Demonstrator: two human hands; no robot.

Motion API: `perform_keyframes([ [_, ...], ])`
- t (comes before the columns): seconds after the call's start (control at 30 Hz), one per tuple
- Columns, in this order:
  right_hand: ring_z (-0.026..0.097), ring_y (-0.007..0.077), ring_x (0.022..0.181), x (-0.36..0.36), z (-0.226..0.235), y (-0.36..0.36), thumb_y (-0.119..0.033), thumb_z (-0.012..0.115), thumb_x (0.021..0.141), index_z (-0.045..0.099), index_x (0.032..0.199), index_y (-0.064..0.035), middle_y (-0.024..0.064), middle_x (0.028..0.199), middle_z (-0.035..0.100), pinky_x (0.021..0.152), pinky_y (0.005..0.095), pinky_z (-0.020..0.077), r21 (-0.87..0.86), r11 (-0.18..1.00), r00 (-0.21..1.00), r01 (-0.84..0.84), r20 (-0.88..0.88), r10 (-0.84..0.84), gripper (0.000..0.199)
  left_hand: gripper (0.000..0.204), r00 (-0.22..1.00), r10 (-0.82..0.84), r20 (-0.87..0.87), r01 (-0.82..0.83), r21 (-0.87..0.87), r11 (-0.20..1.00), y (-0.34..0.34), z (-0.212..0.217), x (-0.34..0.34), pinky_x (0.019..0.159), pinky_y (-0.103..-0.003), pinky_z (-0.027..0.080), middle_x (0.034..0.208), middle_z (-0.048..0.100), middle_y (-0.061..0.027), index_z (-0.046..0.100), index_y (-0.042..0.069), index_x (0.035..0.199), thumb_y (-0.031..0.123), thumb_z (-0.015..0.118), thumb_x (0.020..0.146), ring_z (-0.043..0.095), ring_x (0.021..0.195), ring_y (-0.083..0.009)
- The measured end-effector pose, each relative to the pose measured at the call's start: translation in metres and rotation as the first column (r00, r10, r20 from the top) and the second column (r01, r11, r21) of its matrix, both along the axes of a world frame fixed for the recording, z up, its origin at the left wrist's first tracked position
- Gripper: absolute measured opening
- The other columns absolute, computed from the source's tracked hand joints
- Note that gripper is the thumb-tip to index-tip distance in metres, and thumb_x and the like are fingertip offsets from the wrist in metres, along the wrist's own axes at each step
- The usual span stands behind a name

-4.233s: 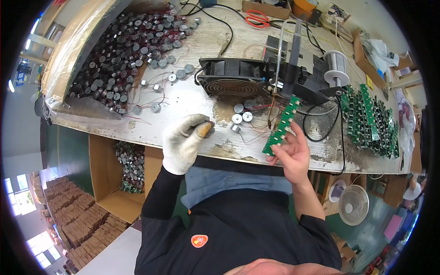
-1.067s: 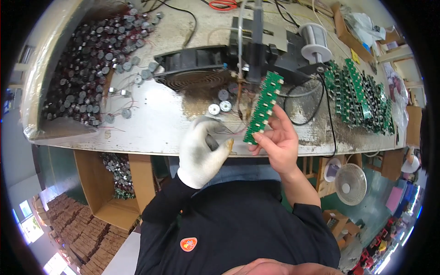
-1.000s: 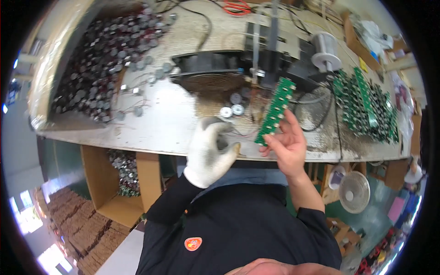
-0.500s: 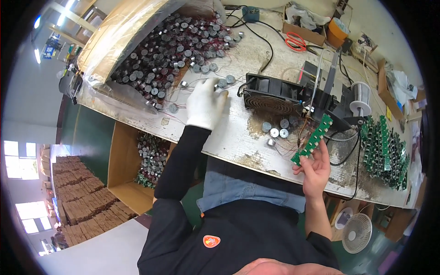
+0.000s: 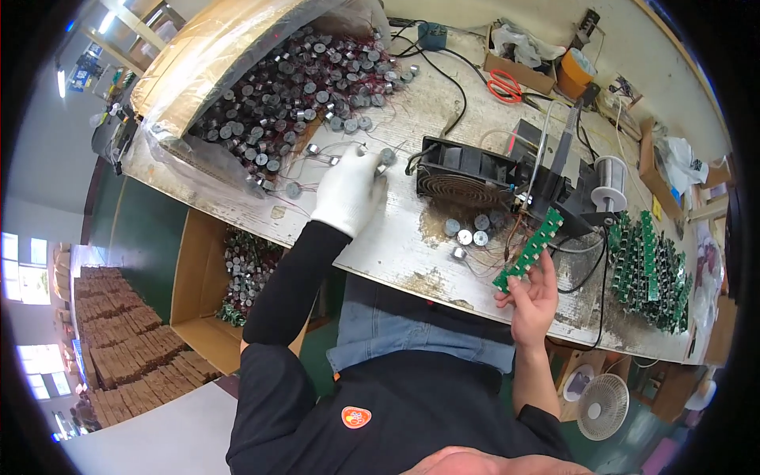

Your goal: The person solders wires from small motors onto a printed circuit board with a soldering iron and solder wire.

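Across the worn white bench (image 5: 388, 249), our hands stand well apart: the gloved left hand (image 5: 348, 194) reaches beside the big heap of motors (image 5: 289, 107), while the bare right hand (image 5: 534, 297) holds a green circuit board (image 5: 530, 251) above the near edge. Our right grip is closed on that board, pinching its lower end between thumb and fingers, so the rest slants up and away to the right. On the left, the fingertips lie just beside a small round motor (image 5: 387, 156), but the glove hides the contact, and we cannot tell whether they are closed on it. To do this reach well, we judge it best to grasp one motor by its metal body and not by the thin red wires (image 5: 370, 80), which could strain if pulled. Since wires look tangled across the heap, a slow lift should be safer than a tug. With the board, a light, steady pinch at the end seems enough, tilted clear of the loose motors (image 5: 465, 237) in front of the black fan (image 5: 463, 180) and away from the stacked boards (image 5: 647, 269) at the right.
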State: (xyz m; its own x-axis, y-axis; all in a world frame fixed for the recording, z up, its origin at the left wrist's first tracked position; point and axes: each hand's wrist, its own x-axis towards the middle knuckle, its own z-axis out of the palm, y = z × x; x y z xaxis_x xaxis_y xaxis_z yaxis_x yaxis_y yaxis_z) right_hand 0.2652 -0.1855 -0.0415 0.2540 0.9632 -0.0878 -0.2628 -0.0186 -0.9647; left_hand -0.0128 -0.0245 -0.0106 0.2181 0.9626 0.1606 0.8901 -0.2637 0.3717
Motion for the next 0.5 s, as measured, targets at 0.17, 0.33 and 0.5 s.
perform_keyframes([
  [0.17, 0.063, 0.0174, 0.066, 0.000, 0.000, 0.001, 0.009, 0.056, 0.083, 0.025, 0.140, 0.0022, 0.0177, 0.112, 0.055, 0.052, 0.0254, 0.0535, -0.005, 1.000, 1.000, 0.010, 0.008, -0.010, 0.065, 0.017, 0.874, 0.095, 0.476, -0.029, -0.145, 0.989, -0.041, -0.008, -0.006, 0.065, -0.030, 0.048, 0.076, 0.059, -0.0111, 0.059, 0.001, 0.087, 0.008, 0.069, 0.074, 0.059, 0.069, -0.0201],
  [0.33, 0.063, 0.0184, 0.067, -0.001, 0.001, 0.002, 0.009, 0.056, 0.083, 0.025, 0.140, 0.0023, 0.0178, 0.111, 0.055, 0.052, 0.0251, 0.0532, -0.008, 1.000, 1.000, 0.006, 0.009, -0.006, 0.065, 0.015, 0.650, 0.152, 0.744, 0.010, -0.208, 0.978, -0.061, -0.028, -0.015, 0.066, -0.022, 0.045, 0.080, 0.063, -0.0049, 0.059, -0.002, 0.087, 0.002, 0.068, 0.076, 0.055, 0.071, -0.0085],
  [0.5, 0.063, 0.0182, 0.067, -0.002, 0.001, 0.002, 0.009, 0.056, 0.083, 0.025, 0.140, 0.0022, 0.0176, 0.112, 0.054, 0.053, 0.0250, 0.0531, -0.012, 1.000, 1.000, 0.026, -0.001, -0.026, 0.066, 0.015, 0.584, 0.067, 0.809, 0.016, -0.094, 0.995, -0.055, -0.025, -0.010, 0.070, -0.023, 0.046, 0.087, 0.065, -0.0073, 0.061, -0.004, 0.089, -0.004, 0.067, 0.075, 0.057, 0.075, -0.0098],
])
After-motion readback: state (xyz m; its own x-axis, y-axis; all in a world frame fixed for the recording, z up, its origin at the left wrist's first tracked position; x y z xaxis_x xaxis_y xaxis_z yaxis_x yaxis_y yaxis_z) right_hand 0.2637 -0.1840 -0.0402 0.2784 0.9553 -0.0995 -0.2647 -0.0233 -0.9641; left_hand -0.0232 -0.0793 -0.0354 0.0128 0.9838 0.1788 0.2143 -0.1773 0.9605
